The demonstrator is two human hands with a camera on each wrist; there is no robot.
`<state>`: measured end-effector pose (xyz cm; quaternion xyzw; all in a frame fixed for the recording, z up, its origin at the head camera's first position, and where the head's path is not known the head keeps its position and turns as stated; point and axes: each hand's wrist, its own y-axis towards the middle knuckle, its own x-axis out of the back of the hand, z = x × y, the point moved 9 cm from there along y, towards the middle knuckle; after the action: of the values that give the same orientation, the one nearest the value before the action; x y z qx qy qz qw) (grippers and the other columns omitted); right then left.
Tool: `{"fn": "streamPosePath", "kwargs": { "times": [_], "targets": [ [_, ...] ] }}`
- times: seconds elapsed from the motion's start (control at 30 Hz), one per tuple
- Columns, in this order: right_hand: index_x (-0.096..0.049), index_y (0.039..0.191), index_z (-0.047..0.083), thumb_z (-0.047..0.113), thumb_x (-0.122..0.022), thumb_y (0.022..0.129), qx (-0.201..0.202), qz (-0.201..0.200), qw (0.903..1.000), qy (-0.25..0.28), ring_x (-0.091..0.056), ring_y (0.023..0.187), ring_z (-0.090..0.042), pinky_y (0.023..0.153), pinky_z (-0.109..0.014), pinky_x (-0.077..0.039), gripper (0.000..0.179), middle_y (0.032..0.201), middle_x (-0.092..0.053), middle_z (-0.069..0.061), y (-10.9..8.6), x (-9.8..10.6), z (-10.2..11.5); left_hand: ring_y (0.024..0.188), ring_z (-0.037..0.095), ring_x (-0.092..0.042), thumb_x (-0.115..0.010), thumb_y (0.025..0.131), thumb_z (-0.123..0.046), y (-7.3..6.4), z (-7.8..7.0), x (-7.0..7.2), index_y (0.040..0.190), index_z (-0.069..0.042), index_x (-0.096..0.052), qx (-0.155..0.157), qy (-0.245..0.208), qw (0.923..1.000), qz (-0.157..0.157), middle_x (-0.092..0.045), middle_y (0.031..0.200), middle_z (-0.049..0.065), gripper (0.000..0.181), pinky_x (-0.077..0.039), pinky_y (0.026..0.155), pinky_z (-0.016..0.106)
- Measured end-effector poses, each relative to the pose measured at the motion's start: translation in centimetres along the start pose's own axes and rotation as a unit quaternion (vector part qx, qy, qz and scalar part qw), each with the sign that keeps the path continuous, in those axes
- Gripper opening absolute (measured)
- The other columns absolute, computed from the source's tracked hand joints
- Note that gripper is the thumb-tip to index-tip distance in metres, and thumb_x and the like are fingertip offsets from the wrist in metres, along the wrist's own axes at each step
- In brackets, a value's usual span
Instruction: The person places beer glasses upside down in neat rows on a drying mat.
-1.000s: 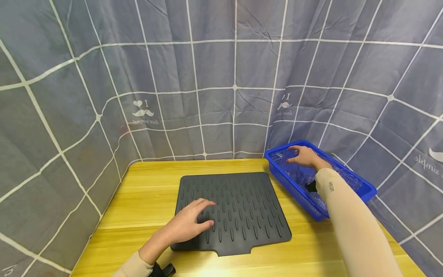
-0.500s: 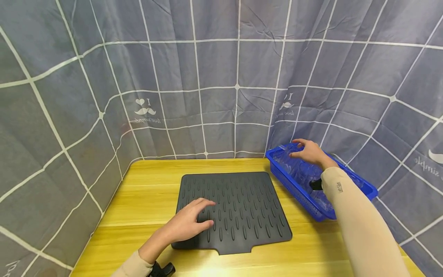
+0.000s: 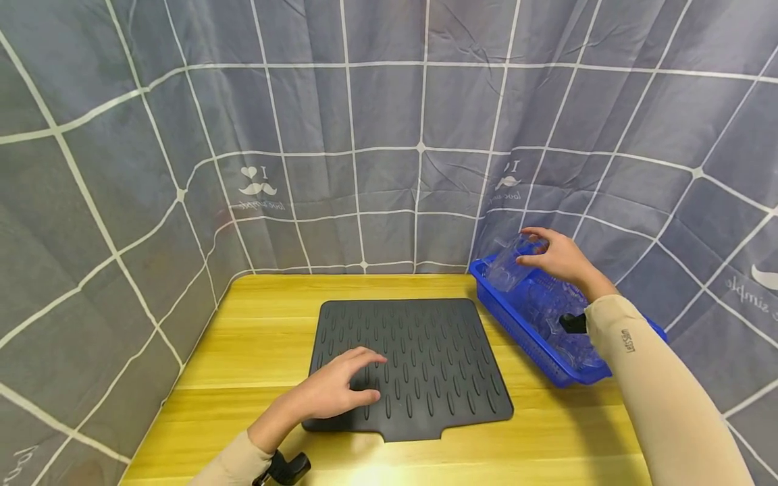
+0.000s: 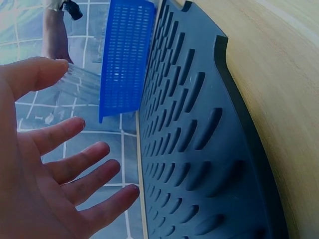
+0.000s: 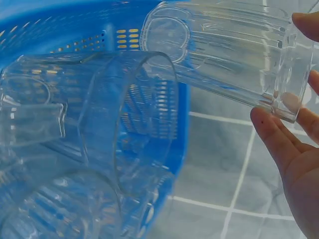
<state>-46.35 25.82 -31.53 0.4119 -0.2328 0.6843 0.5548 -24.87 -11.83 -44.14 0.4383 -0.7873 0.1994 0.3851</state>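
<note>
One black ribbed mat [image 3: 413, 368], one blue basket [image 3: 516, 331] and two hands show on or over the single wooden surface [image 3: 243, 337], with a grey checked curtain [image 3: 389, 115] standing along its far, left and right sides. The mat lies flat in the middle; the basket sits to its right, reaching from the far edge of the surface toward the near right. In the basket lie several clear glasses [image 5: 75, 99], at least two plain to see at the right wrist, heaped and overlapping so that the full count cannot be told. One more, the held glass [image 5: 229, 59], is tilted over the basket's far left end; the right hand [image 3: 559, 256] grips it near one end between thumb and fingers. The left hand [image 3: 337, 388] is spread wide over the mat's near left part, thumb apart from the fingers.
</note>
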Motion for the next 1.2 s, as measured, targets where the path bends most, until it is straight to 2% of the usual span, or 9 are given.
{"fn": "streamPosePath", "kwargs": {
  "times": [0.23, 0.43, 0.5, 0.67, 0.73, 0.93, 1.07, 1.2],
  "targets": [
    [-0.047, 0.150, 0.019, 0.038, -0.077, 0.089, 0.026, -0.029, 0.9993, 0.001, -0.056, 0.121, -0.039, 0.088, -0.055, -0.050, 0.070, 0.144, -0.052, -0.017, -1.1, 1.2, 1.2, 0.139, 0.025, -0.047, -0.061, 0.097, -0.051, 0.2, -0.1, -0.1, 0.147, -0.026, -0.050, 0.005, -0.001, 1.0000, -0.001, -0.049, 0.148, -0.003, 0.056, -0.045, 0.106, 0.054],
    [-0.045, 0.152, 0.024, 0.036, -0.077, 0.090, 0.040, -0.039, 0.9978, 0.036, -0.057, 0.124, -0.038, 0.091, -0.055, -0.051, 0.070, 0.144, -0.053, -0.014, -2.6, 1.6, 2.6, 0.138, 0.026, -0.048, -0.062, 0.096, -0.052, 0.3, -0.1, 0.0, 0.147, -0.024, -0.050, 0.018, 0.000, 0.9997, -0.014, -0.049, 0.148, -0.001, 0.059, -0.043, 0.107, 0.054],
    [-0.046, 0.151, 0.025, 0.034, -0.077, 0.090, 0.047, -0.039, 0.9968, 0.052, -0.058, 0.123, -0.037, 0.088, -0.048, -0.053, 0.069, 0.143, -0.054, -0.014, -3.1, 1.4, 3.2, 0.138, 0.026, -0.048, -0.062, 0.096, -0.052, 0.3, -0.1, 0.0, 0.146, -0.023, -0.050, 0.020, -0.001, 0.9997, -0.016, -0.050, 0.148, -0.001, 0.059, -0.043, 0.107, 0.054],
    [-0.048, 0.150, 0.024, 0.026, -0.078, 0.090, 0.069, -0.046, 0.9916, 0.099, -0.061, 0.119, -0.032, 0.079, -0.021, -0.052, 0.067, 0.141, -0.055, -0.012, -4.1, 0.9, 4.7, 0.136, 0.025, -0.050, -0.063, 0.097, -0.049, 0.6, 0.1, 0.2, 0.144, -0.023, -0.053, 0.030, 0.006, 0.9990, -0.033, -0.052, 0.145, -0.001, 0.055, -0.044, 0.107, 0.052],
    [-0.049, 0.150, 0.022, 0.021, -0.078, 0.090, 0.078, -0.051, 0.9879, 0.124, -0.061, 0.118, -0.029, 0.079, -0.016, -0.051, 0.066, 0.141, -0.055, -0.012, -4.5, 0.7, 5.3, 0.135, 0.026, -0.051, -0.064, 0.097, -0.047, 0.8, 0.3, 0.3, 0.142, -0.021, -0.055, 0.034, 0.015, 0.9983, -0.045, -0.054, 0.144, 0.000, 0.053, -0.045, 0.107, 0.052],
    [-0.047, 0.151, 0.023, 0.016, -0.075, 0.092, 0.105, -0.053, 0.9759, 0.184, -0.061, 0.114, -0.014, 0.082, -0.017, -0.054, 0.066, 0.141, -0.053, -0.006, -5.6, -0.3, 6.6, 0.134, 0.027, -0.052, -0.064, 0.097, -0.044, 1.2, 0.6, 0.6, 0.139, -0.018, -0.057, 0.042, 0.018, 0.9969, -0.063, -0.056, 0.141, 0.002, 0.049, -0.045, 0.106, 0.052],
    [-0.045, 0.153, 0.022, 0.015, -0.072, 0.094, 0.126, -0.046, 0.9688, 0.209, -0.060, 0.115, -0.010, 0.083, -0.017, -0.054, 0.065, 0.138, -0.053, 0.002, -6.4, -1.1, 7.4, 0.134, 0.028, -0.052, -0.065, 0.097, -0.044, 1.3, 0.7, 0.7, 0.139, -0.017, -0.058, 0.043, 0.011, 0.9968, -0.067, -0.056, 0.141, 0.003, 0.050, -0.045, 0.106, 0.053],
    [-0.044, 0.153, 0.018, 0.012, -0.070, 0.095, 0.133, -0.042, 0.9620, 0.235, -0.060, 0.114, -0.009, 0.083, -0.018, -0.054, 0.064, 0.138, -0.054, 0.004, -7.1, -2.0, 8.1, 0.131, 0.027, -0.053, -0.065, 0.097, -0.044, 1.6, 0.6, 0.8, 0.139, -0.017, -0.057, 0.043, 0.007, 0.9966, -0.070, -0.056, 0.141, 0.002, 0.050, -0.046, 0.104, 0.052]
  ]
}}
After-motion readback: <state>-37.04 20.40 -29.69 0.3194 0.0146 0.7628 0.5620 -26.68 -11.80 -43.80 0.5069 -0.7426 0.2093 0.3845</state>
